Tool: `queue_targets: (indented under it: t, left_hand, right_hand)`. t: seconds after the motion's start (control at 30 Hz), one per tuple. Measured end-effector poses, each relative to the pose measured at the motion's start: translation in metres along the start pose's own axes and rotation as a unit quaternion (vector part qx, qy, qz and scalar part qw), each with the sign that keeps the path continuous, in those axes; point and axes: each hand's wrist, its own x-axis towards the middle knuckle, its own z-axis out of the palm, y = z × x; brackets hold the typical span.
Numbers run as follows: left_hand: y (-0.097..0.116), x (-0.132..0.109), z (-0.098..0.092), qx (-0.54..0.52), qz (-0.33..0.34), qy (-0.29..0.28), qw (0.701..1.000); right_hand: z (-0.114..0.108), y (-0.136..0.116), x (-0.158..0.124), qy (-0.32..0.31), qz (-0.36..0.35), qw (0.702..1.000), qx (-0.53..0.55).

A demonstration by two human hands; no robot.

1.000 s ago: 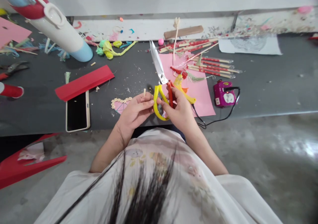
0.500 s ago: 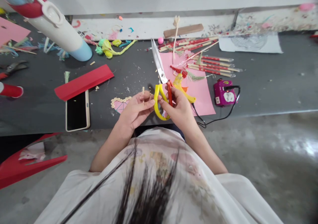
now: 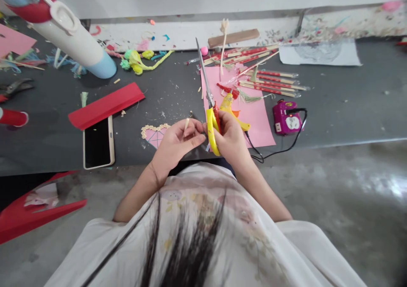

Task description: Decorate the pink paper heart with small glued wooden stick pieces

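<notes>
My left hand (image 3: 178,140) is closed, with a short pale stick (image 3: 186,124) standing up between its fingers. My right hand (image 3: 231,135) grips a pair of scissors (image 3: 211,104) by the red and yellow handles, and the blades point away from me, over the table. The fingertips of both hands are close together beside the yellow loop. Partly behind my left hand lies a pink paper heart (image 3: 155,137) with drawn lines and small pale pieces along its top edge. A yellow glue gun (image 3: 227,104) rests on pink paper (image 3: 259,128) just beyond my right hand.
A red folded strip (image 3: 106,106) lies across a phone (image 3: 98,149) at left, near a tall bottle (image 3: 84,45). Wrapped red-and-cream sticks (image 3: 270,83) are spread at the back right. A purple box (image 3: 288,119) with a black cord stands at right.
The scissors have turned, so their blades now show edge-on and the yellow loop looks narrower. My left fingers have shifted slightly right, and the short stick now leans.
</notes>
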Motion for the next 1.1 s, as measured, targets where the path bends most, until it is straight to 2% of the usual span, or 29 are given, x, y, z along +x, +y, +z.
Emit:
queue_targets:
  t: [0.27,0.6,0.73,0.97,1.1]
  left_hand:
    - [0.0023,0.0004,0.0002,0.043,-0.022,0.019,0.999]
    - [0.0026,0.0003,-0.0013,0.038,-0.018,0.010,0.999]
    - [0.0021,-0.0001,-0.0010,0.033,-0.021,0.009,0.999]
    - [0.0033,-0.0017,-0.0007,0.050,-0.006,0.008,0.999]
    - [0.0060,-0.0038,0.0006,0.099,0.029,0.022,0.994]
  right_hand:
    - [0.0000,-0.0037,-0.0022,-0.036,-0.022,0.999,-0.013]
    - [-0.0015,-0.0011,-0.0020,-0.029,-0.023,0.999,0.030]
    - [-0.0006,-0.0002,-0.0021,-0.030,-0.013,0.999,0.010]
    - [0.0008,0.0029,-0.0023,-0.027,-0.019,0.999,0.001]
    - [-0.0008,0.0007,-0.0039,-0.036,-0.020,0.999,0.019]
